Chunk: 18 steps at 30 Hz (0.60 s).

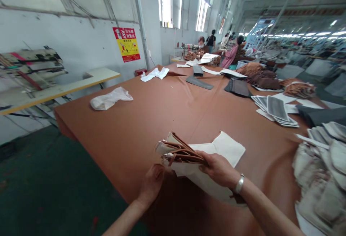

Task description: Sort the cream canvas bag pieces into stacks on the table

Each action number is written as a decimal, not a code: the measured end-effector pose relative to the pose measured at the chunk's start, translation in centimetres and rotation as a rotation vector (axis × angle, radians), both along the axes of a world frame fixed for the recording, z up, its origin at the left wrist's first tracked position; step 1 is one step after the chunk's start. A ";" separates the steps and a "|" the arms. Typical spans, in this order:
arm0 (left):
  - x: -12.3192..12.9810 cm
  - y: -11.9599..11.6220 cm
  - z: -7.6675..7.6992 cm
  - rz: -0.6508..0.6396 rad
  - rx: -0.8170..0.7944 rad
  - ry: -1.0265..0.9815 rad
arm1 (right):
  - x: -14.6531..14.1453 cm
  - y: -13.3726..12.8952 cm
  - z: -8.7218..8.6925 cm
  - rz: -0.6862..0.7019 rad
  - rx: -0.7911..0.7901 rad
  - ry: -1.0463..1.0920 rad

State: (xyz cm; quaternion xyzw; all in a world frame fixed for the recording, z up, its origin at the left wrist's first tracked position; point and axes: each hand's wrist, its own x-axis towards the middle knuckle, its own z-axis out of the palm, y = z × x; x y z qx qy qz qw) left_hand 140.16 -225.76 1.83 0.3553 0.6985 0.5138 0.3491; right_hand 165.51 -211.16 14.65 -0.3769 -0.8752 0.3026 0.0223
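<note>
My right hand (217, 167), with a silver bracelet on its wrist, is closed round a bundle of thin brown strips (182, 153). White fabric pieces (229, 147) hang from and lie under this bundle, over the brown table cover (140, 117). Just left of the bundle's lower end is my left hand (152, 182), its fingers curled near the table's edge. What those fingers hold, if anything, is too small and blurred to make out.
A crumpled white plastic bag (110, 98) lies at the left. Grey-and-white panels (278, 110) and dark pieces (238, 87) are stacked at the right, beside a pale fabric heap (319, 178). Several people are in the background, beyond the table.
</note>
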 end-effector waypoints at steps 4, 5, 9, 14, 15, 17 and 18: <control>2.8 2.6 -1.8 -0.308 -0.028 0.143 | 2.7 -0.2 -0.6 -0.127 -0.067 0.006; 3.5 3.3 -2.1 -0.388 -0.027 0.181 | 3.6 -0.2 -0.9 -0.165 -0.079 0.022; 5.6 6.5 -3.3 -0.629 -0.035 0.347 | 9.3 -0.4 -1.8 -0.368 -0.111 0.184; 5.9 9.3 -3.7 -0.846 -0.124 0.613 | 18.3 -3.0 -2.9 -0.703 -0.071 0.231; 5.8 9.7 -3.5 -0.892 -0.142 0.683 | 19.8 -3.7 -3.2 -0.764 -0.055 0.200; 5.4 10.5 -2.7 -0.971 -0.176 0.832 | 22.3 -5.1 -3.8 -0.841 -0.006 0.143; 5.2 10.9 -2.1 -0.998 -0.192 0.907 | 23.3 -5.7 -4.1 -0.860 0.018 0.122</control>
